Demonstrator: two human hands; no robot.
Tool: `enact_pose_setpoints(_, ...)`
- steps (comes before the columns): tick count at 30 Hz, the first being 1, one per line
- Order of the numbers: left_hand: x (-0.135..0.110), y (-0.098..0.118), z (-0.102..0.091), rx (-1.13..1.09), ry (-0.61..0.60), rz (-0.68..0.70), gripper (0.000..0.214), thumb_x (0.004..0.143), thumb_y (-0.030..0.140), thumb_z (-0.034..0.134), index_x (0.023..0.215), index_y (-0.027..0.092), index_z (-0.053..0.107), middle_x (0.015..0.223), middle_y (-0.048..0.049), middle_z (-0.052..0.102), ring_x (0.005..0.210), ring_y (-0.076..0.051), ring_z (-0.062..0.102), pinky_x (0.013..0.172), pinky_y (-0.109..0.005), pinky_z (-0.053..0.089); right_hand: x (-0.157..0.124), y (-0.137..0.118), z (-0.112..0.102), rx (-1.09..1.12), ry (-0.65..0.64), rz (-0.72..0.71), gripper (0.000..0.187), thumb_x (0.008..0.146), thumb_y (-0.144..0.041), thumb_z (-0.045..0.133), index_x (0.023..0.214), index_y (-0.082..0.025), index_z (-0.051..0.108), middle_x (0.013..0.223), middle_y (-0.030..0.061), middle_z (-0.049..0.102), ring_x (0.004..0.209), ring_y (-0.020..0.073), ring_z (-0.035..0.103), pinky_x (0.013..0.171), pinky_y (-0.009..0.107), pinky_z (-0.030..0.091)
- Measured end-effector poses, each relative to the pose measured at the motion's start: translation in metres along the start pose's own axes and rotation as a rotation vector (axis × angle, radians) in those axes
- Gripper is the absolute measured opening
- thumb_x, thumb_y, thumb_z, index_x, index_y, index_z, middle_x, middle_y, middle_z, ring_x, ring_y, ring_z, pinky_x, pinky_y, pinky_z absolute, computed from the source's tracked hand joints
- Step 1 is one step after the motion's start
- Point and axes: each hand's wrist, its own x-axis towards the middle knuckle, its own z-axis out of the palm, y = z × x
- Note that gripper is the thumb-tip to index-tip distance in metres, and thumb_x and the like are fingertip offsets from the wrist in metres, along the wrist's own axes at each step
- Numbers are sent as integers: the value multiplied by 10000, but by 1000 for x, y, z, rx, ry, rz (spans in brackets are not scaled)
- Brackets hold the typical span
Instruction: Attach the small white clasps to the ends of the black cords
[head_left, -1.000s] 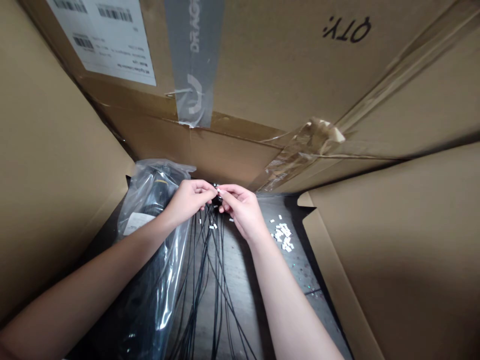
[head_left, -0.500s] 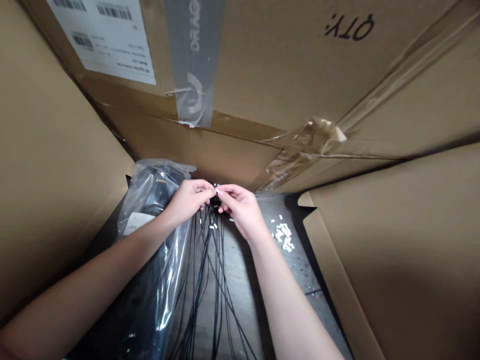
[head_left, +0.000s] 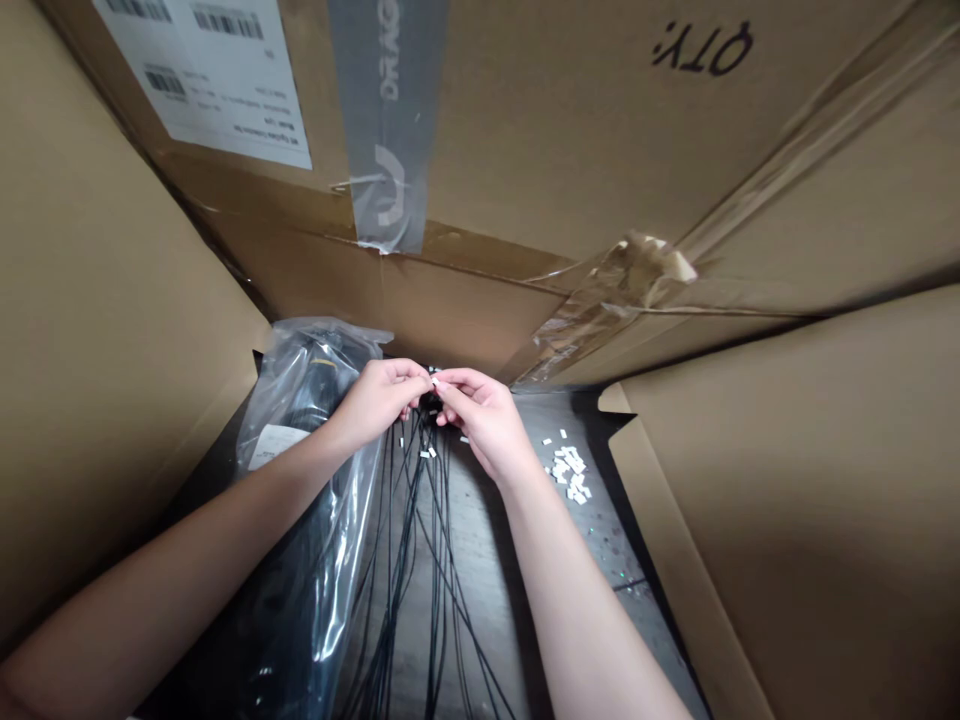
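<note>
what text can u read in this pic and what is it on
"QTY:" in black, upside down, on the cardboard flap
"DRAG", cut off by the picture edge, on the grey packing tape
The white shipping label: barcodes and small print too small to read
The white label on the clear plastic bag: too blurred to read

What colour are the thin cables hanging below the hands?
The thin cables are black, best seen in the head view.

Across the top of the frame, a brown cardboard box flap [head_left: 525, 130] carries a white barcoded label [head_left: 202, 80] at upper left and a strip of grey printed tape [head_left: 388, 120].
</note>
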Motion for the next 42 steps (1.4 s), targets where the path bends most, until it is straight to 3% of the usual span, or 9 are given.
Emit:
enact_pose_setpoints(15, -2, 6, 2, -17, -17, -27, 188, 715, 327, 599, 659, 148, 603, 522, 48, 500, 450, -59, 434, 452, -200, 323, -1, 0, 0, 3, 5, -14, 309, 627, -366, 850, 821, -174, 706, 774, -9, 664, 530, 52, 459, 534, 236, 488)
enact_pose_setpoints(23, 0, -1, 0, 1, -31, -6, 179, 749, 311, 601, 693, 144, 630, 526, 52, 505, 447, -57, 439, 448, -192, 339, 0, 3, 1, -33, 45, -39, 271, 640, -352, 830, 788, -164, 703, 686, -18, 638, 498, 56, 454, 506, 243, 489)
enact_pose_setpoints(37, -1, 0, 2, 6, -6, 40, 109, 765, 234, 633, 772, 130, 663, 646, 24, 619, 475, -46, 495, 471, -174, 404, 0, 3, 4, -32, 102, -49, 219, 652, -306, 786, 774, -157, 681, 570, -47, 580, 461, 65, 471, 473, 237, 465)
enact_pose_setpoints(42, -4, -1, 4, 25, 14, 93, 153, 795, 285, 651, 833, 138, 668, 709, 10, 645, 523, -59, 537, 484, -171, 439, 0, 2, 4, -2, 99, -26, 228, 652, -306, 782, 777, -156, 664, 542, -64, 555, 461, 63, 468, 480, 224, 460)
